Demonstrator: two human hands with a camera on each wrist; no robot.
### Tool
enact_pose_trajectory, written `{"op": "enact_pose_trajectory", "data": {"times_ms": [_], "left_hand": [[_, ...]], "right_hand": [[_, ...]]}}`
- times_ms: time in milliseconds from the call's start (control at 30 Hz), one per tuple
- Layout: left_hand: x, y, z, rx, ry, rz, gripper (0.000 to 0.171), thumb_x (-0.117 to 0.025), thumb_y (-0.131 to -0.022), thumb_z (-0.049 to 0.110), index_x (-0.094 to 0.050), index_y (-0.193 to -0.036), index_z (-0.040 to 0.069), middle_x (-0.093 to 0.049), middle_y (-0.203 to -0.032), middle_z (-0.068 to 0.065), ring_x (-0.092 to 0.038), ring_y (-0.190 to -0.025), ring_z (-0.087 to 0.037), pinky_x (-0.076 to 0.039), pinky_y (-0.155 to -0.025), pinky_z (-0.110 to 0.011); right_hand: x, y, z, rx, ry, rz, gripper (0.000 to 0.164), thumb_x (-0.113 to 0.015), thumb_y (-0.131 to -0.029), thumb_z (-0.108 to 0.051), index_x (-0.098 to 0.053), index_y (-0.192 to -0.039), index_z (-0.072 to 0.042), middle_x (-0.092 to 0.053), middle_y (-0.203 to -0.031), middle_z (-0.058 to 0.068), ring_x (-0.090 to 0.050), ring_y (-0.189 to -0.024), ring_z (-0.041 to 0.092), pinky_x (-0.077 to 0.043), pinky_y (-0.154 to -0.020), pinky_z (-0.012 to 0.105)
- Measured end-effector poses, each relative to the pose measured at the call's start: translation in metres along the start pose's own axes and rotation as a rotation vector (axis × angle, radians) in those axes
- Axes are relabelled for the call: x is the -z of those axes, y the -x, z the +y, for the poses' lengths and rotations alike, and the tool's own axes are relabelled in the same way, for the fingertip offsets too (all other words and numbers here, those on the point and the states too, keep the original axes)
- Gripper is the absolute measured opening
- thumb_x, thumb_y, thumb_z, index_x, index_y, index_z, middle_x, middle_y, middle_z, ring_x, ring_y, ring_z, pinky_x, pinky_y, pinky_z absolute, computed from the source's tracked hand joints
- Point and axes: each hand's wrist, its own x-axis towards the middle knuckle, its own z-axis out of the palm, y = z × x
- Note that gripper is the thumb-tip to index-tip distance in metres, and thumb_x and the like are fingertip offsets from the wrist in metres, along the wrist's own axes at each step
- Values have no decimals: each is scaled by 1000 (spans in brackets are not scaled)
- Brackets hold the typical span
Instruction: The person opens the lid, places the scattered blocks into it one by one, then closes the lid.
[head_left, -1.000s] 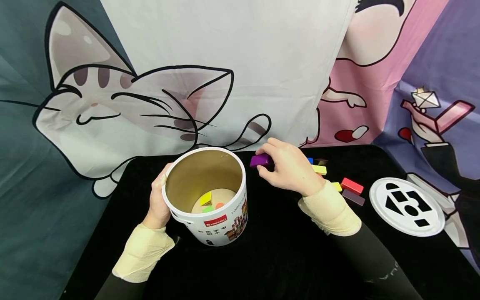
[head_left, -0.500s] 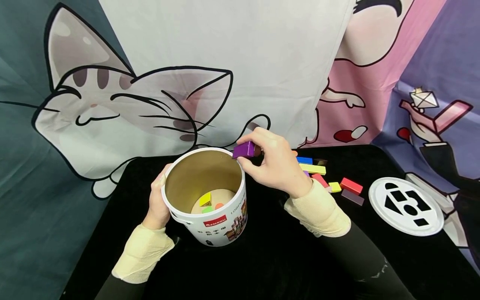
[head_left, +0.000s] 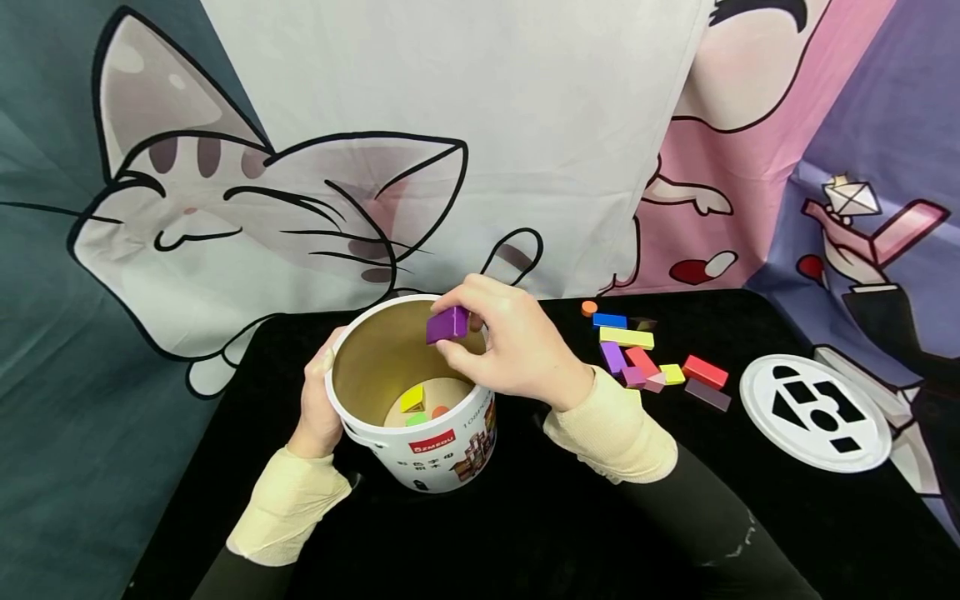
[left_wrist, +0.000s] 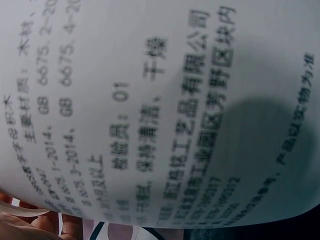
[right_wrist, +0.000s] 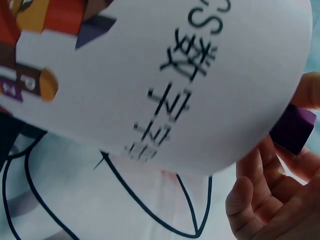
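Near mid-frame, a person's right hand (head_left: pixel 510 346) is pinching a purple block (head_left: pixel 446 326) over the mouth of a white printed bucket (head_left: pixel 431 457), whose left side the left hand (head_left: pixel 318 404) is gripping, while coloured blocks (head_left: pixel 627 338) are lying right of centre near a white lid (head_left: pixel 802 443).

We hold both forearms (head_left: pixel 288 507) forward, our left hand (head_left: pixel 318 406) gripping, our right hand (head_left: pixel 513 342) pinching between thumb (head_left: pixel 461 357) and curled fingers (head_left: pixel 463 293).
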Motion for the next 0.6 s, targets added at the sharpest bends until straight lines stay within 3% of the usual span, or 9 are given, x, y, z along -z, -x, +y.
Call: {"op": "enact_pose_trajectory", "data": {"times_ms": [167,367,467,600], "left_hand": [[-1,0,0,-1,6,1,52,-33,-102,33,-55,-128,-6,-59,-122,-11,-50,-116,-28,-37,-101,-40],[-1,-1,-2,18,-11,20,59,-31,-101,35,-48,-129,-14,-59,-122,-13,-50,-116,-29,-37,-101,-41],[0,-1,-2,14,-12,12,57,-31,-101,35,-51,-129,-11,-59,-122,-13,-50,-117,-29,-37,-101,-41],[0,0,-1,2,-12,-1,54,-31,-102,34,-55,-128,-6,-59,-122,-12,-50,-116,-28,-38,-101,-40]], "right_hand": [[-4,-2,-6,23,-9,-2,27,-69,-84,-29,-68,-107,-16,-56,-93,-12,-52,-78,5,-41,-66,16],[-8,-6,-14,45,-19,-11,26,-68,-84,-27,-68,-108,-16,-55,-91,-11,-53,-79,5,-42,-69,17],[-10,-7,-17,55,-17,-18,28,-68,-84,-28,-68,-109,-16,-55,-91,-12,-52,-80,4,-41,-70,16],[-11,-8,-20,83,-8,-21,43,-69,-83,-42,-67,-118,-15,-56,-99,-10,-52,-89,2,-42,-78,19]]}}
